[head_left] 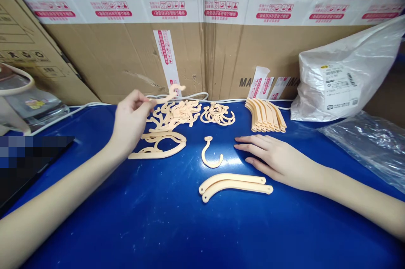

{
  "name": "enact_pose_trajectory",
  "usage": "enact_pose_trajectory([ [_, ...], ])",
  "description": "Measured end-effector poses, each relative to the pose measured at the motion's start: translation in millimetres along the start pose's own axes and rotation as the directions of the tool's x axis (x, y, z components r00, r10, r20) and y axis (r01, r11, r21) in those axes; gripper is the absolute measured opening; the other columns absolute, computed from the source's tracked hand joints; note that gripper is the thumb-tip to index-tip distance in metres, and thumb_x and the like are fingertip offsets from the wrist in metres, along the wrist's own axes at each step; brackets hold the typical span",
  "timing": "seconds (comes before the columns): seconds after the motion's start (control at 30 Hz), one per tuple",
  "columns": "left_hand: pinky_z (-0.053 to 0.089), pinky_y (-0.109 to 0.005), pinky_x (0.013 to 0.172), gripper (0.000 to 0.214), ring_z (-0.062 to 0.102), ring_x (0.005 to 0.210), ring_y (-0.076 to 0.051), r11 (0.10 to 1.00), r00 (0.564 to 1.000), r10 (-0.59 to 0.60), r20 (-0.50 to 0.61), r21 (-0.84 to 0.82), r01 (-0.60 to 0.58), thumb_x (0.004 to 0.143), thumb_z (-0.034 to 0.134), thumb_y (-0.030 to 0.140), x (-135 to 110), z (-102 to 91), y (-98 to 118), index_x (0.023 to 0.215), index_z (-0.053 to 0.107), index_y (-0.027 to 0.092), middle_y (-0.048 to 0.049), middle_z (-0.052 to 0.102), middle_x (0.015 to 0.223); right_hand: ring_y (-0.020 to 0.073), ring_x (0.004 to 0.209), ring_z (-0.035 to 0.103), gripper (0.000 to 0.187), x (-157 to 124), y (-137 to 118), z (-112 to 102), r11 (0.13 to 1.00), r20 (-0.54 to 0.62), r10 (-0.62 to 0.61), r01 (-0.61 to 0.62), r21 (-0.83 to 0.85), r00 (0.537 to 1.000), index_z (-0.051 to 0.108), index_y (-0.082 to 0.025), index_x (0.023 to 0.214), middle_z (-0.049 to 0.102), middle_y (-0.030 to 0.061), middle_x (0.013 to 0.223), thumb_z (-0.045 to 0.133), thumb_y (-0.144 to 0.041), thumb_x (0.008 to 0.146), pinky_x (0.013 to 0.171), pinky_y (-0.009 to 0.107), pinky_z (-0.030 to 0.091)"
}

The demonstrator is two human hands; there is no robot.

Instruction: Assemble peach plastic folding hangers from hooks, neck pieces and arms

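My left hand (134, 119) pinches a small beige plastic piece with a hooked end (172, 93), raised over a heap of similar small curved pieces (185, 113). Just below that hand lies a folded plastic hanger (158, 154) of the same colour. My right hand (275, 157) rests on the table with fingers stretched out, holding nothing. Between the hands a single hanger hook (207, 160) lies flat. Two curved hanger arms (234, 182) with holes at their ends lie side by side in front of it.
A small pile of hooks (218, 115) and a stack of hanger arms (265, 115) sit at the back of the blue table (202, 235). Behind stands a large carton (126, 49). A white bag (344, 75) and clear plastic (370, 146) are right; a clear jug (41, 104) and dark-edged screen (28, 172), left.
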State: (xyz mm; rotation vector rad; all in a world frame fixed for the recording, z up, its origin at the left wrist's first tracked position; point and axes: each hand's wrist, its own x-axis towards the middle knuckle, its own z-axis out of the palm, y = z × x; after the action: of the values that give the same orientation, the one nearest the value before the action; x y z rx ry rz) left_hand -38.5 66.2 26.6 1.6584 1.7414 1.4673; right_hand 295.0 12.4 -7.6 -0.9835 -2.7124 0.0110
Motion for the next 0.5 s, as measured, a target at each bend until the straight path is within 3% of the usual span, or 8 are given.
enact_pose_trajectory([
  [0.1, 0.026, -0.022, 0.047, 0.020, 0.035, 0.049, -0.008, 0.995, 0.972, -0.035, 0.230, -0.083, 0.056, 0.073, 0.059, 0.032, -27, 8.2, 22, 0.063, 0.049, 0.018, 0.0042, 0.049, 0.057, 0.0195, 0.120, 0.053, 0.043, -1, -3, -1, 0.976, -0.046, 0.127, -0.116, 0.187, 0.991, 0.043, -0.024, 0.136, 0.054, 0.0069, 0.133, 0.047, -0.033, 0.094, 0.101, 0.039, 0.046],
  [0.2, 0.030, -0.022, 0.048, 0.022, 0.043, 0.051, -0.009, 0.988, 0.896, -0.036, 0.443, -0.120, 0.099, 0.070, 0.062, 0.034, -58, 14.5, 40, 0.059, 0.053, 0.017, 0.0023, 0.056, 0.056, 0.0165, 0.114, 0.056, 0.052, -2, -9, -2, 0.910, -0.129, 0.237, -0.174, 0.375, 0.963, 0.037, -0.026, 0.138, 0.058, 0.0047, 0.126, 0.055, -0.038, 0.090, 0.098, 0.032, 0.048],
  [0.27, 0.031, -0.021, 0.049, 0.022, 0.042, 0.051, -0.008, 0.970, 0.815, -0.038, 0.578, -0.176, 0.170, 0.072, 0.062, 0.032, -74, 17.2, 47, 0.059, 0.052, 0.017, 0.0040, 0.054, 0.053, 0.0149, 0.105, 0.060, 0.050, -3, -13, -3, 0.891, -0.182, 0.251, -0.154, 0.426, 0.951, 0.041, -0.027, 0.134, 0.062, 0.0029, 0.116, 0.060, -0.037, 0.088, 0.092, 0.029, 0.050],
  [0.37, 0.034, -0.021, 0.053, 0.023, 0.046, 0.054, -0.009, 0.953, 0.735, -0.039, 0.677, -0.196, 0.231, 0.074, 0.062, 0.032, -88, 19.9, 52, 0.059, 0.052, 0.018, 0.0044, 0.054, 0.054, 0.0134, 0.093, 0.062, 0.038, -5, -18, -4, 0.922, -0.241, 0.190, -0.088, 0.377, 0.952, 0.050, -0.026, 0.122, 0.065, 0.0011, 0.104, 0.063, -0.031, 0.087, 0.083, 0.026, 0.050],
  [0.5, 0.034, -0.022, 0.053, 0.024, 0.047, 0.054, -0.010, 0.956, 0.699, -0.042, 0.714, -0.175, 0.237, 0.077, 0.061, 0.034, -94, 21.1, 51, 0.061, 0.053, 0.018, 0.0041, 0.054, 0.057, 0.0147, 0.087, 0.060, 0.022, -4, -19, -5, 0.983, -0.277, 0.043, 0.009, 0.184, 0.960, 0.058, -0.022, 0.111, 0.066, 0.0028, 0.097, 0.060, -0.025, 0.089, 0.077, 0.029, 0.047],
])
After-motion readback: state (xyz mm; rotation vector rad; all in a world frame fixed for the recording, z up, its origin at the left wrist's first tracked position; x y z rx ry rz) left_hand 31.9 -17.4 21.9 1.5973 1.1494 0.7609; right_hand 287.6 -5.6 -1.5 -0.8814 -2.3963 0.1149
